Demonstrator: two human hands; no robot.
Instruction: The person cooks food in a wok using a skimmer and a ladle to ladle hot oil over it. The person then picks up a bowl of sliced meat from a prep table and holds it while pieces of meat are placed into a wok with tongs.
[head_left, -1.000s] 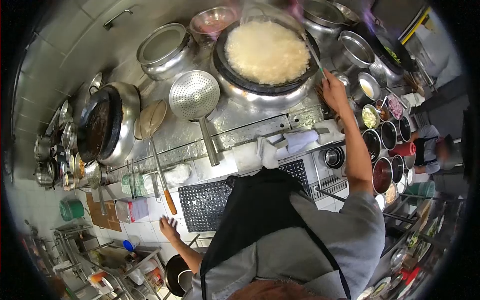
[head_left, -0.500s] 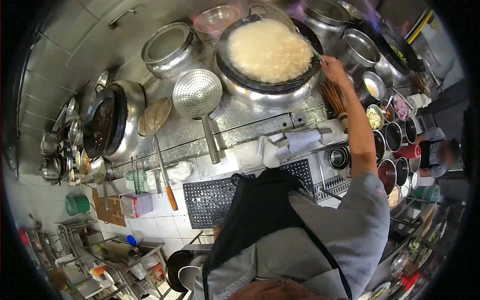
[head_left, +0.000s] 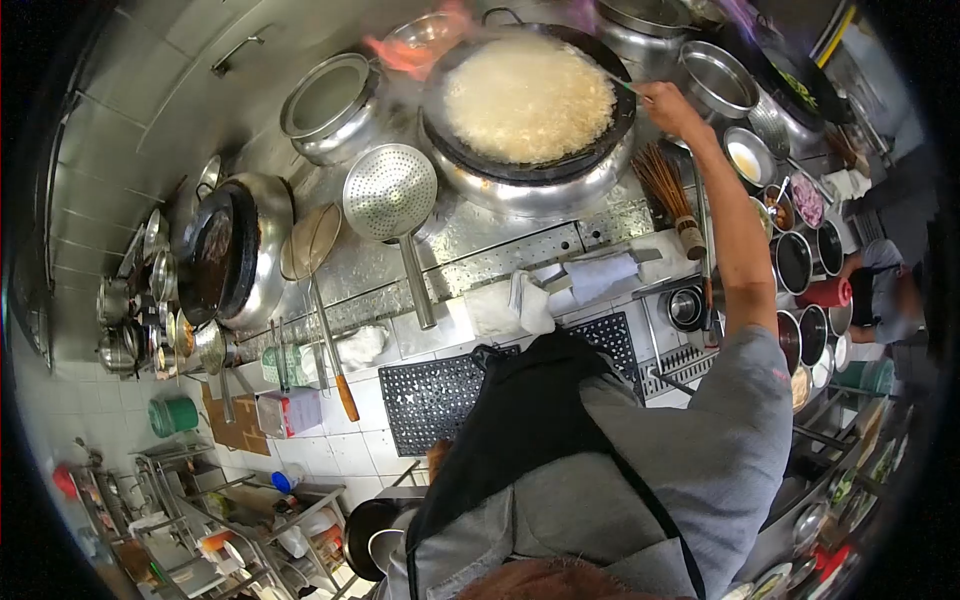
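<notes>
My right hand (head_left: 668, 108) is closed round the end of a thin-handled utensil (head_left: 622, 86) at the right rim of the big black wok (head_left: 455, 150). The utensil's far end is hidden in the pale, foaming liquid (head_left: 530, 100) that fills much of the wok. Only a bit of my left hand (head_left: 437, 458) shows, low beside the black apron; its fingers are hidden. A perforated skimmer (head_left: 390, 192) and a wire-mesh strainer (head_left: 311, 242) with a wooden handle lie left of the wok. A bamboo wok brush (head_left: 668, 185) stands below my right forearm.
Flames (head_left: 410, 55) show behind the wok. Left is another dark wok (head_left: 215, 245); a steel pot (head_left: 325, 105) stands between. Metal pots (head_left: 718, 82) and seasoning containers (head_left: 793, 262) crowd the right. Another person (head_left: 880, 290) is at the far right. A rubber mat (head_left: 430, 400) lies below.
The wok's upper rim and loop handle show more clearly now. My right hand and the utensil have shifted slightly up at the wok's right rim. My left hand shows slightly more.
</notes>
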